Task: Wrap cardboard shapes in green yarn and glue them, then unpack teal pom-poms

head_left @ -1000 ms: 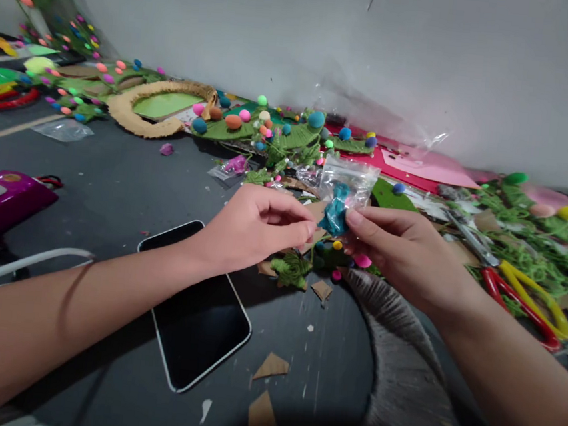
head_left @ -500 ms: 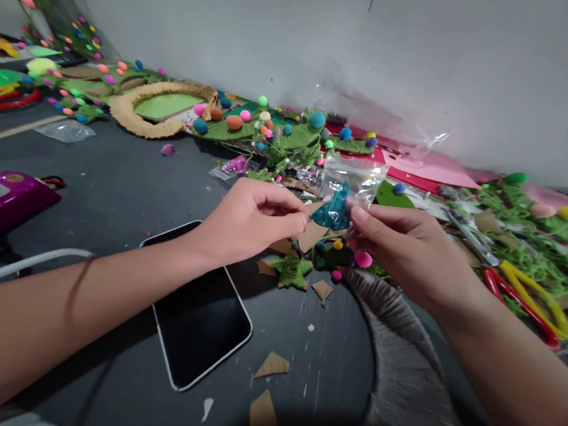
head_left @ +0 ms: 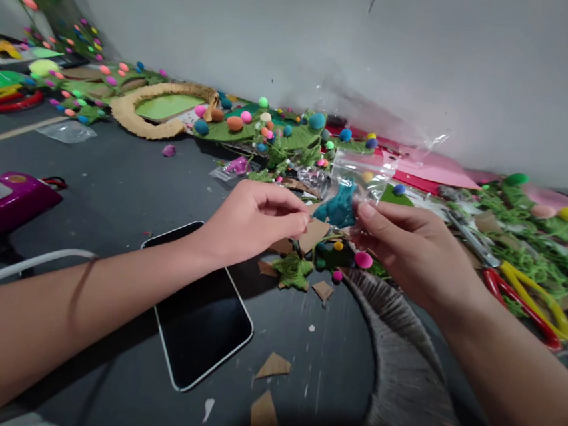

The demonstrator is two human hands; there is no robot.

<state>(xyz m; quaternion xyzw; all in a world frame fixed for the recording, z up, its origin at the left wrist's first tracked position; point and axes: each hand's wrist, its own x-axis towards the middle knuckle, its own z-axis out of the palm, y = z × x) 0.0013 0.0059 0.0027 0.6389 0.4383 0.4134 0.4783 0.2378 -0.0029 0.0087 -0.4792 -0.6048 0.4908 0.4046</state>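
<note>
A small clear zip bag (head_left: 385, 172) with a teal, clay-like lump (head_left: 339, 205) in it is pinched between the thumb and fingers of my right hand (head_left: 402, 241). My left hand (head_left: 268, 221) has its thumb and fingertips pressed together just left of the lump's pointed end. Whatever lies between those fingertips, if anything, is too small to make out. Below the hands, a green yarn-wrapped star (head_left: 292, 271) sits among cardboard scraps (head_left: 323, 290). Under my left forearm lies a phone (head_left: 203, 326) with a dark screen.
Red-and-yellow-handled scissors (head_left: 532, 297) lie at right beside green yarn shreds (head_left: 533, 230). A grey yarn-wrapped curve (head_left: 402, 345) is near my right forearm. Behind are a tan ring (head_left: 127, 114) and colourful balls (head_left: 235, 123). At left stand a purple device (head_left: 24, 198) and a white cable (head_left: 33, 262).
My right hand has shifted slightly to the right with the bag, and the teal lump shows at a slightly different angle. My left hand is nearly still.
</note>
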